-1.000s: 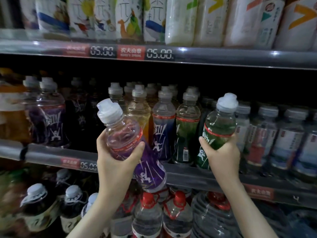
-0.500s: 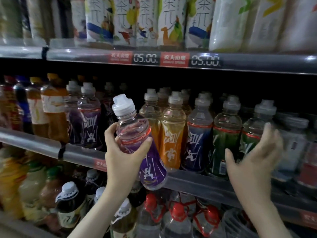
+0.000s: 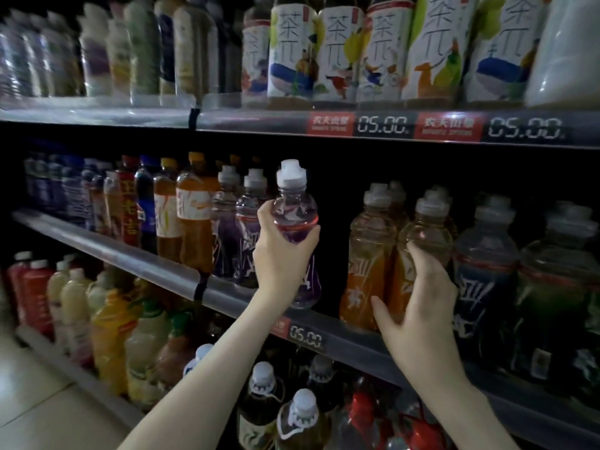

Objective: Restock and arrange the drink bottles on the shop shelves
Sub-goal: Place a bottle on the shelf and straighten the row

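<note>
My left hand [image 3: 281, 261] grips a purple sports drink bottle [image 3: 297, 222] with a white cap, upright at the front of the middle shelf [image 3: 168, 271], just right of two other purple bottles [image 3: 242, 228]. A dark gap lies behind and to the right of it. My right hand [image 3: 418, 300] holds the front orange sports bottle [image 3: 422, 254], fingers wrapped over its shoulder and thumb low on its label. A second orange bottle [image 3: 367, 264] stands to its left, dark blue [image 3: 483, 271] and green [image 3: 561, 287] ones to its right.
The top shelf carries tall tea bottles [image 3: 334, 47] above price tags reading 05.00 [image 3: 383, 125]. Orange and dark drinks [image 3: 194, 216] fill the middle shelf's left part. The lower shelf holds juice bottles [image 3: 110, 336] and large capped bottles [image 3: 298, 417]. Pale floor [image 3: 39, 401] lies at the lower left.
The view swung left along the shelf. My left hand raised the purple bottle upright beside the other purple ones. My right hand let go of the green bottle and moved left onto an orange one.
</note>
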{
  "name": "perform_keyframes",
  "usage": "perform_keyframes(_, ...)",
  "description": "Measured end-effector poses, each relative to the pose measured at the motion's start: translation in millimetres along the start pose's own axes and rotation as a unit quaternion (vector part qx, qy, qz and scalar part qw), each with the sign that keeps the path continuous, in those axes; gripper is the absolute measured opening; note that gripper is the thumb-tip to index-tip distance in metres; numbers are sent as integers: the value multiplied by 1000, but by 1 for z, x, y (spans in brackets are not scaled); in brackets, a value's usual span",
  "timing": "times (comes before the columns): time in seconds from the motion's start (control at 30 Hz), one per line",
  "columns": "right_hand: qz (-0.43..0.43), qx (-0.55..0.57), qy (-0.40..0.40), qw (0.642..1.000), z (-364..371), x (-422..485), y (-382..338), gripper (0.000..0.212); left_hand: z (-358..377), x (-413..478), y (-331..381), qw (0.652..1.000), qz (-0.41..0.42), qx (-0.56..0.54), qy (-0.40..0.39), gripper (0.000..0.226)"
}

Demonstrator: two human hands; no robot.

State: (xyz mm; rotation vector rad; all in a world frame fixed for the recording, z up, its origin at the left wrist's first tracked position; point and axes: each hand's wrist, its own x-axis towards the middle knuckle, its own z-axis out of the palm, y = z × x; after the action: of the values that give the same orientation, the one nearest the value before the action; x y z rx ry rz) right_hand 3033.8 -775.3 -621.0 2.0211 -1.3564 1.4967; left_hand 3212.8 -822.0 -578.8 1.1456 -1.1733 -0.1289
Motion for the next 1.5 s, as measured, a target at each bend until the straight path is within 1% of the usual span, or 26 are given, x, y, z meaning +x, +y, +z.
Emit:
perform_keyframes(0.13, 3, -30, 18, 999, 11, 4, -6, 87, 8, 15, -11, 999, -17, 26, -20, 75)
perform_keyframes(0.23, 19, -57, 48, 997, 11, 6, -4, 91, 12, 15, -23, 997, -15, 71, -41, 80)
perform_keyframes(0.3, 33, -74, 52, 995, 10, 5, 3, 96, 15, 17, -26, 993, -20, 102, -52, 85)
perform_keyframes(0.37, 53, -85, 31, 995, 10, 3, 10, 101, 19, 20, -26, 985, -16, 162, -57, 89)
perform_keyframes(0.47, 92, -64, -1, 994, 8, -1, 17, 105, 22, 23, -28, 958, 21, 281, -54, 91)
perform_keyframes(0.53, 109, -35, -25, 993, 4, -4, 18, 106, 24, 24, -31, 944, 35, 325, -50, 91)
perform_keyframes(0.6, 128, -7, -49, 991, 1, -7, 20, 105, 26, 26, -32, 938, 37, 343, -44, 91)
perform_keyframes(0.7, 153, 8, -73, 986, 1, -9, 22, 103, 29, 22, -32, 944, 24, 327, -35, 92)
perform_keyframes(0.73, 158, 10, -76, 984, 0, -8, 22, 103, 30, 16, -31, 951, 28, 307, -29, 93)
perform_keyframes(0.8, 163, 16, -75, 984, -1, -7, 20, 103, 34, -3, -24, 970, 66, 234, -25, 92)
perform_keyframes(0.83, 163, 19, -75, 984, -2, -7, 19, 103, 36, -16, -18, 979, 83, 180, -44, 89)
perform_keyframes(0.87, 165, 22, -78, 983, -2, -6, 18, 104, 39, -29, -11, 985, 90, 124, -79, 87)
perform_keyframes(0.93, 173, 32, -89, 980, -1, -4, 18, 103, 47, -48, -5, 980, 75, 48, -177, 88)
perform_keyframes(0.97, 173, 37, -91, 980, -1, -4, 19, 101, 52, -54, -6, 974, 57, 31, -218, 90)
perform_keyframes(1.0, 170, 37, -92, 981, -1, -3, 19, 101, 56, -57, -8, 968, 40, 30, -245, 92)
perform_keyframes(1.07, 162, 24, -92, 982, -1, -3, 21, 101, 62, -59, -12, 963, 16, 64, -262, 95)
perform_keyframes(1.13, 151, 3, -92, 984, 0, -4, 23, 102, 67, -61, -15, 961, 16, 107, -253, 95)
perform_keyframes(1.2, 146, -10, -93, 985, 0, -5, 24, 104, 69, -63, -13, 963, 30, 127, -235, 94)
perform_keyframes(1.27, 140, -29, -104, 984, -4, -7, 25, 107, 69, -66, -11, 965, 30, 124, -228, 94)
perform_keyframes(1.33, 139, -53, -117, 982, -12, -9, 25, 101, 71, -69, -9, 966, 23, 112, -233, 93)
perform_keyframes(1.37, 131, -68, -106, 983, -18, -8, 25, 94, 72, -71, -7, 966, 23, 111, -234, 92)
perform_keyframes(1.4, 107, -86, -76, 988, -25, -6, 25, 86, 73, -72, -5, 966, 24, 111, -232, 92)
perform_keyframes(1.47, 41, -118, 21, 992, -41, 1, 28, 70, 75, -76, 1, 970, 14, 98, -222, 91)
perform_keyframes(1.5, 19, -135, 66, 988, -48, 7, 32, 67, 77, -80, 6, 973, 4, 78, -216, 91)
